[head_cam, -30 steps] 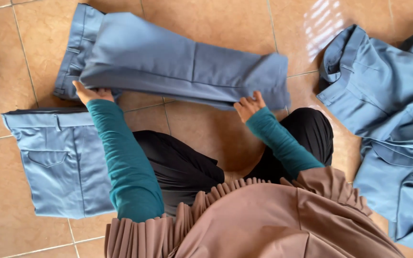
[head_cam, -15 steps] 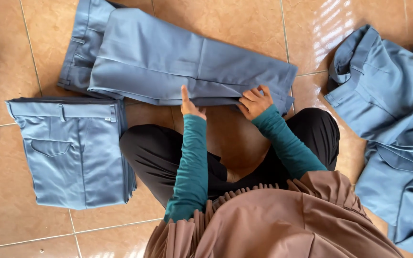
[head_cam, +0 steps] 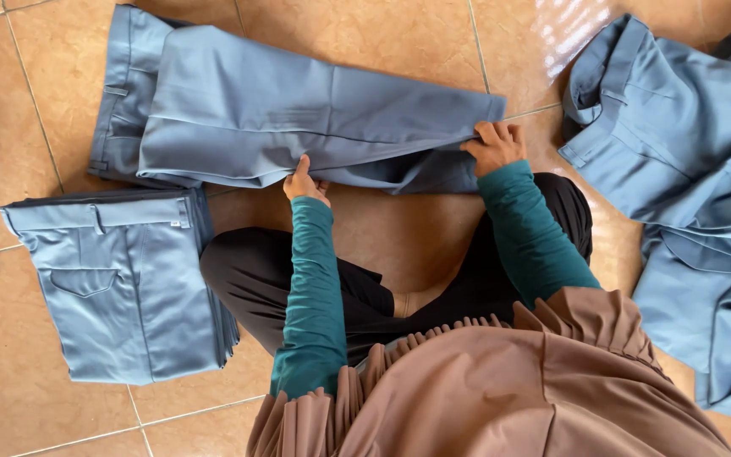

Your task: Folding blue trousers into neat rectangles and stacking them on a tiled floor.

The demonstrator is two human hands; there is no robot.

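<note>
Tiled floor (head_cam: 399, 34): left hand (head_cam: 305, 181) and right hand (head_cam: 494, 145) pinched shut on blue trousers (head_cam: 298, 110); folded pair (head_cam: 124, 283) beside

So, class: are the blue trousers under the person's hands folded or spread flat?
Folded lengthwise. The blue trousers lie on the tiled floor with one leg stacked on the other, the left hand and right hand gripping the near edge.
</note>
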